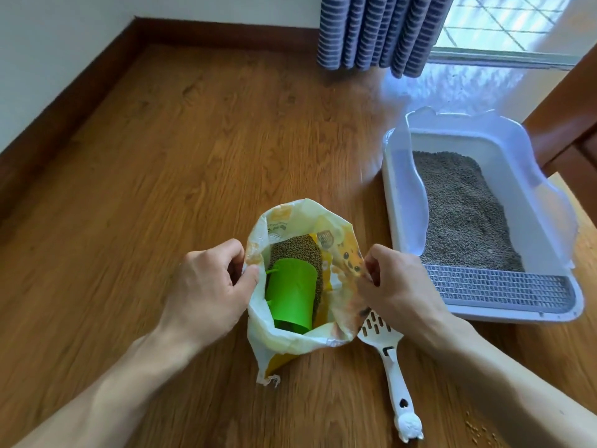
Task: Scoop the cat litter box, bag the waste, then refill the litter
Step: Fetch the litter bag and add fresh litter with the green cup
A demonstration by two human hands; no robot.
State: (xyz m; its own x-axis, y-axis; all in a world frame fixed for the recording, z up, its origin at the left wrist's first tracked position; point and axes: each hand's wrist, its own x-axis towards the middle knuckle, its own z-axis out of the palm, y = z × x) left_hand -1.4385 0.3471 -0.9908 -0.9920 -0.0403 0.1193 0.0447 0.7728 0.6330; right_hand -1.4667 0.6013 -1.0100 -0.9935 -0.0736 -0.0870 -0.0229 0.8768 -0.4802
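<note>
With my left hand (206,286) and right hand (392,286) pinching the floor-standing litter bag (342,253) open by its floppy rim, I'd grab the stiff green scoop cup (290,292) inside.

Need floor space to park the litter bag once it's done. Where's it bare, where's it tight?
Bare: the wood floor left of the litter bag, out to the baseboard, and ahead of it toward the curtain. Tight: right of the bag, where the white scoop lies against it with the litter box just beyond; spilled grains by the right forearm.
</note>
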